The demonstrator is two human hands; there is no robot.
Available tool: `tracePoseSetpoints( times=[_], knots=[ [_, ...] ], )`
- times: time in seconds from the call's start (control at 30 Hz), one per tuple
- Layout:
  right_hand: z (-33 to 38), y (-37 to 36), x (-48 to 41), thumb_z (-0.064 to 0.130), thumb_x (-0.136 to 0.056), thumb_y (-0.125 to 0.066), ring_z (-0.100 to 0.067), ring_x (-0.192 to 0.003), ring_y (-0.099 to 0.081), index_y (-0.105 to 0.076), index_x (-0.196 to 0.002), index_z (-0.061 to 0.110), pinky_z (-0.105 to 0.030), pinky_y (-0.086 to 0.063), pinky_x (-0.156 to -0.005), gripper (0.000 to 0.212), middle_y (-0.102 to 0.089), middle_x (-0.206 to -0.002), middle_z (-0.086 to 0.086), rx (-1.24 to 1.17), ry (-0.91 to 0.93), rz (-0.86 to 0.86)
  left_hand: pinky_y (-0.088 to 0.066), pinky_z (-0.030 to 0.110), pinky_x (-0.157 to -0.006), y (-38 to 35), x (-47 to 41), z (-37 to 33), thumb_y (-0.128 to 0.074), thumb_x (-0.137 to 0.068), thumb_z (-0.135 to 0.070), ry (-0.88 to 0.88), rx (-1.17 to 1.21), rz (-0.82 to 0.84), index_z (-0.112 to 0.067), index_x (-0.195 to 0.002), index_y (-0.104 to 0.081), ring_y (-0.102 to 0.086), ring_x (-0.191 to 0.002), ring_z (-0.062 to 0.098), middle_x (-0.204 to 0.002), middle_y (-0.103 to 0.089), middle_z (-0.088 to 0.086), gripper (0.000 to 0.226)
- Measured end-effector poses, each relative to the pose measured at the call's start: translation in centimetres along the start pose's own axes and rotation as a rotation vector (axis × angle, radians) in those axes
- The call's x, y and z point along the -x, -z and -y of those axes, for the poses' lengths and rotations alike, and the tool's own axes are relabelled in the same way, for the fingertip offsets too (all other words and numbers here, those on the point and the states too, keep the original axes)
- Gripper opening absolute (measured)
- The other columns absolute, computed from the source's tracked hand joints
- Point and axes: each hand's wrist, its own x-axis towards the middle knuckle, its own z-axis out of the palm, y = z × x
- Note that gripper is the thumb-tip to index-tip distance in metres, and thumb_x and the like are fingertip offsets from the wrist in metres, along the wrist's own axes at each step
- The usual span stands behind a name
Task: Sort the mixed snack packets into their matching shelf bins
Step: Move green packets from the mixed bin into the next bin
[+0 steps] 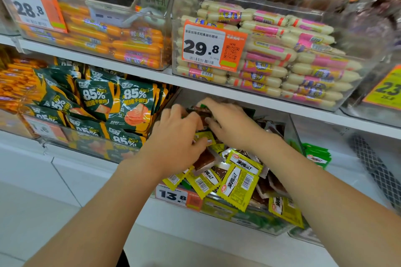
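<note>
White shelf boards (149,75) of a shop carry rows of clear bins. The mixed bin (295,134), low in the middle, holds the snack packets (237,186): yellow ones with barcodes and black Chinese lettering, jumbled with brown vacuum-sealed ones and a few green. Both hands reach into the mixed bin toward its back. The left hand (178,134) has its fingers curled down into the heap, thumb pressed on a small yellow packet. The right hand (230,123) has its fingers bent round a dark packet with a green corner. How much each holds is hidden beneath the hands. On the mixed bin's front hangs the 13.8 tag (173,196), its small print blurred. Left of the mixed bin stand dark green pouches (112,102) marked 85%, with blurred orange packs farther left. Straight above the mixed bin, white sausages (282,56) with pink labels fill a bin bearing the 29.8 tag (208,47), orange with a QR code. Above and to the left, orange sausages (121,43) lie beside the 28.8 tag (32,8), under a white device (112,6) I cannot identify. Right of the mixed bin lie green packets (318,156) and a black mesh strip (373,165). Up and to the right, a yellow tag (388,91) reading 23 is cut off by the frame edge.
</note>
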Motion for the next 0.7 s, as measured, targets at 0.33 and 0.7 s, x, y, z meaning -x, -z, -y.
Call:
tracePoseSetpoints(
  times=[0.33,0.7],
  knots=[
    [2.4,2.8,8.0,0.021,-0.102,-0.054,-0.019,-0.093,-0.058,-0.05,-0.137,0.028,-0.038,-0.04,-0.086,0.036,-0.064,-0.101,0.006,0.174,0.034,-0.243,-0.059,0.036,-0.066,0.8,0.9,-1.9,-0.092,-0.074,-0.042,0.206,0.471,-0.147,-0.019,-0.099,-0.047,-0.067,-0.081,0.014,-0.095,-0.064,-0.002,0.056],
    [1.3,4.4,12.7,0.035,-0.103,-0.062,-0.001,-0.099,-0.068,-0.06,-0.137,0.032,-0.025,-0.054,-0.086,0.035,-0.072,-0.114,0.019,-0.413,-0.185,-0.262,-0.059,0.036,-0.094,0.1,1.0,-5.0,-0.077,-0.093,-0.025,-0.098,0.779,-0.022,-0.037,-0.134,-0.057,-0.07,-0.107,0.006,-0.118,-0.07,-0.014,0.047]
  ],
)
